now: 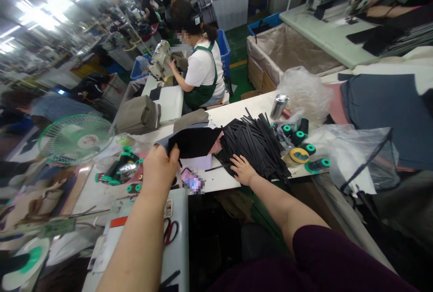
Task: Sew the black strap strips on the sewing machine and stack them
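My left hand (pixel 159 168) is closed on the near edge of a black fabric piece (pixel 194 141) held just above the white table (pixel 233 111). My right hand (pixel 242 169) rests with fingers spread on the near end of a heap of long black strips (pixel 253 143). A phone (pixel 191 181) lies on the table between both hands. Under the black piece lie grey and pink pieces.
Green-ended thread spools (pixel 299 138), a metal can (pixel 279 106) and clear plastic bags (pixel 306 89) sit right of the strips. A green fan (pixel 76 139) stands at left. Red-handled scissors (pixel 170 231) lie near. A person in a green apron (pixel 201 69) sews ahead.
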Demonstrator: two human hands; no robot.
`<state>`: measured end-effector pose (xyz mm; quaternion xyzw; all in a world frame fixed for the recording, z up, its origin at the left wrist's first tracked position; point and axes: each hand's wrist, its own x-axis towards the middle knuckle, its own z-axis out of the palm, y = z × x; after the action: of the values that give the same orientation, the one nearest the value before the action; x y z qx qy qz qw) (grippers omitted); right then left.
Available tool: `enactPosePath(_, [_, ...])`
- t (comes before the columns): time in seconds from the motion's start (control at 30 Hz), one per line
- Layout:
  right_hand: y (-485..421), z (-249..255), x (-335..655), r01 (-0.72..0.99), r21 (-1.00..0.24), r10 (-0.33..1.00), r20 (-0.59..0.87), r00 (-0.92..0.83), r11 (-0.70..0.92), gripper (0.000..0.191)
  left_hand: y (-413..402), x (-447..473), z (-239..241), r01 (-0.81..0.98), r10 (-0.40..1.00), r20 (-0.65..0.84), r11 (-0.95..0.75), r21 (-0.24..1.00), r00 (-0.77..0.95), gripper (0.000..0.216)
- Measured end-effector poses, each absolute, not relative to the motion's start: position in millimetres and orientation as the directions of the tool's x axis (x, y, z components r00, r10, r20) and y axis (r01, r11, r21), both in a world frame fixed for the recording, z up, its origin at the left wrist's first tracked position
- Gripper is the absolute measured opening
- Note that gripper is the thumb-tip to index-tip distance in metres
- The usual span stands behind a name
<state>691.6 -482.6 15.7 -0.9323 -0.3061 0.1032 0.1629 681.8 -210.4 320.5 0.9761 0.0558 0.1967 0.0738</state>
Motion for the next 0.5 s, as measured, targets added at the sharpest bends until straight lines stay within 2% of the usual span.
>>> enactPosePath(0.27, [-468,20,698,0.511,-0.390,0.588,-0.106,0.802,-0.766,0.048,-192,670,400,0.173,0.182,0.615,-0.982,0.076,0.768,0.040])
enactPosePath(0.4, [-462,35,698,0.490,-0.440,0.586,-0.110,0.803,-0.753,0.045,-191,655,425,0.189,0.203,0.670,-0.977,0.095,0.714,0.042])
enactPosePath(0.5, [-458,54,686,0.460,-0.487,0.566,-0.087,0.820,-0.742,0.053,-193,642,439,0.198,0.238,0.670,-0.970,0.137,0.703,0.042])
